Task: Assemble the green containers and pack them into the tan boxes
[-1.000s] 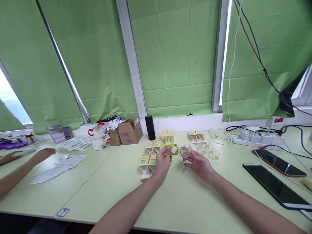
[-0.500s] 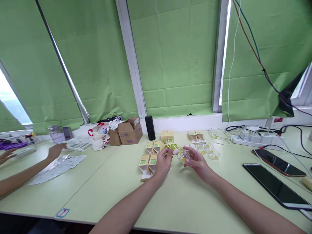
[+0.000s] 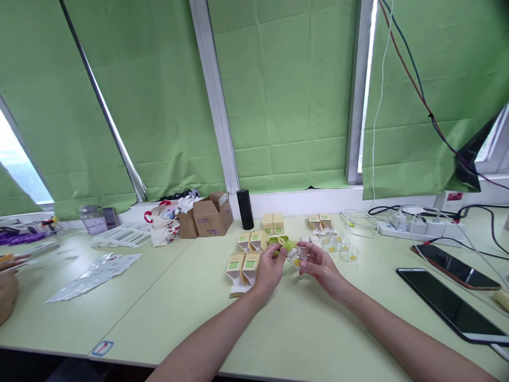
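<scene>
My left hand [image 3: 269, 269] pinches a small green lid with a loop and a white lower part [image 3: 289, 246]. In my right hand [image 3: 323, 266] is a small clear plastic cup [image 3: 295, 261] with a yellow spot in its base. The lid's white part meets the cup's opening; whether it sits inside, I cannot tell. More green pieces [image 3: 273, 240] lie just behind my left fingers. Several clear cups with yellow spots [image 3: 350, 253] stand to the right of my right hand. Open cream boxes with green squares [image 3: 235, 263] stand left of my left hand, which partly hides one.
Farther back are closed cream boxes [image 3: 272, 223], a black cylinder [image 3: 245, 209] and a cardboard box [image 3: 212, 216]. Phones [image 3: 449, 302] and a power strip [image 3: 421, 229] with cables lie at right. At far left, a co-worker's hand [image 3: 8, 265] is near plastic sheets [image 3: 93, 276].
My left hand has moved right, bringing the green lid against the clear cup. The co-worker's arm has drawn back to the left edge, away from the sheets.
</scene>
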Demonstrator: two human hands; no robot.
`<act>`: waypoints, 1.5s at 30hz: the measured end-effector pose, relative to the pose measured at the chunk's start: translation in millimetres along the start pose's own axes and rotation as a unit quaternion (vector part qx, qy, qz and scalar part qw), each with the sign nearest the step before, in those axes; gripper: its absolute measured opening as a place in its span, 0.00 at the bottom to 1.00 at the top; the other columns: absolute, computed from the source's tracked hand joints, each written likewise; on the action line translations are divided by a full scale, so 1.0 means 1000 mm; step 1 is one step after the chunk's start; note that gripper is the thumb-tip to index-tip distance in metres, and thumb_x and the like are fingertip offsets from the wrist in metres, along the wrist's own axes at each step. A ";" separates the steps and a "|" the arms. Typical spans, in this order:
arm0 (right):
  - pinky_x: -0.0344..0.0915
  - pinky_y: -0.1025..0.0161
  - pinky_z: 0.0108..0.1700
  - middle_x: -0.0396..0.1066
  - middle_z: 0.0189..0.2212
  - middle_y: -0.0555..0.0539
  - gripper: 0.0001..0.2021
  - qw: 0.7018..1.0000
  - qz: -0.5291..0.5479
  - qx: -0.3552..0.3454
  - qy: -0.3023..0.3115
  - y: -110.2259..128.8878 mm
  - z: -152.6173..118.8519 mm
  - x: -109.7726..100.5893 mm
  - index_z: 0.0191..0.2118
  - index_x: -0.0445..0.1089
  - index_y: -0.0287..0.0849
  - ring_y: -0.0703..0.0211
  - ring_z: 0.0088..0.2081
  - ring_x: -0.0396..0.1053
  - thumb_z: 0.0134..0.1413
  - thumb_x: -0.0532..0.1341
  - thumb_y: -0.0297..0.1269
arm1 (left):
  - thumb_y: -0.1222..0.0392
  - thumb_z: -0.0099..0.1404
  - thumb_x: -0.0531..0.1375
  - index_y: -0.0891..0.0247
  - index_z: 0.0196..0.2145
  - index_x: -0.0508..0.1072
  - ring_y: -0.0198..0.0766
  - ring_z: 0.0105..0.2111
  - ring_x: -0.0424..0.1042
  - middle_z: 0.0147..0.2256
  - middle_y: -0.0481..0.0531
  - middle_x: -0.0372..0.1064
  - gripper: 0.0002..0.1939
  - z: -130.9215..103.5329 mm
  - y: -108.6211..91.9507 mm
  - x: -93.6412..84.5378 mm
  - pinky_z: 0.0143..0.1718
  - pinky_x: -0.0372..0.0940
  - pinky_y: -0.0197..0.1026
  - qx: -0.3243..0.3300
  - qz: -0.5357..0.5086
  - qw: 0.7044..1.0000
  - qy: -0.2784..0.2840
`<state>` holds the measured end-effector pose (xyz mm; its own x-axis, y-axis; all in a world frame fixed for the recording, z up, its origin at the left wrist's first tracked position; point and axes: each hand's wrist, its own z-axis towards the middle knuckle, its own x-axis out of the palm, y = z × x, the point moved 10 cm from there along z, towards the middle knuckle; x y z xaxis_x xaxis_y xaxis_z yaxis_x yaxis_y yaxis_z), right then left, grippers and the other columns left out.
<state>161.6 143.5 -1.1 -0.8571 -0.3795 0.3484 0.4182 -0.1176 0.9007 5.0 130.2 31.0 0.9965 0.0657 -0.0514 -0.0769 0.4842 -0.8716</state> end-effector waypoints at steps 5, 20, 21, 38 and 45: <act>0.75 0.55 0.39 0.74 0.45 0.45 0.32 1.000 0.005 0.005 0.006 0.003 -0.003 0.004 0.52 0.75 0.48 0.54 0.40 0.73 0.39 0.82 0.45 | 0.31 0.68 0.63 0.65 0.45 0.80 0.49 0.48 0.75 0.47 0.61 0.77 0.31 -0.001 0.002 0.001 0.48 0.70 0.45 0.006 0.024 1.000 0.009; 0.79 0.51 0.43 0.72 0.46 0.46 0.32 1.000 -0.005 -0.002 0.013 -0.001 -0.002 0.003 0.53 0.74 0.49 0.51 0.43 0.75 0.42 0.81 0.48 | 0.35 0.70 0.64 0.64 0.51 0.80 0.51 0.51 0.75 0.50 0.61 0.76 0.29 -0.005 0.002 0.006 0.51 0.71 0.46 0.001 0.011 0.999 0.041; 0.79 0.51 0.43 0.72 0.46 0.46 0.31 1.000 -0.007 -0.004 0.015 -0.002 -0.001 0.003 0.53 0.74 0.49 0.52 0.43 0.75 0.43 0.81 0.48 | 0.35 0.69 0.64 0.64 0.51 0.80 0.51 0.51 0.75 0.50 0.61 0.76 0.28 -0.005 0.002 0.006 0.51 0.70 0.46 -0.001 0.007 0.999 0.041; 0.80 0.49 0.43 0.71 0.49 0.45 0.33 0.997 -0.041 -0.034 0.052 -0.001 -0.002 0.009 0.57 0.70 0.51 0.50 0.44 0.74 0.44 0.79 0.41 | 0.35 0.65 0.67 0.65 0.48 0.81 0.52 0.49 0.77 0.49 0.62 0.78 0.30 -0.007 0.000 0.009 0.50 0.70 0.47 -0.029 -0.036 0.998 0.051; 0.79 0.46 0.46 0.70 0.48 0.46 0.32 0.997 -0.034 -0.030 0.061 0.000 -0.006 0.016 0.57 0.69 0.53 0.52 0.42 0.75 0.47 0.78 0.44 | 0.34 0.64 0.69 0.65 0.49 0.82 0.55 0.51 0.78 0.50 0.64 0.80 0.30 -0.006 0.003 0.006 0.50 0.73 0.50 -0.030 -0.008 0.999 0.036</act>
<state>149.9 132.5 2.9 -0.8428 -0.4765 0.2501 0.3808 -0.1996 0.9029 11.0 126.2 25.4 0.9976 -0.0050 -0.0693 -0.0604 0.4314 -0.9002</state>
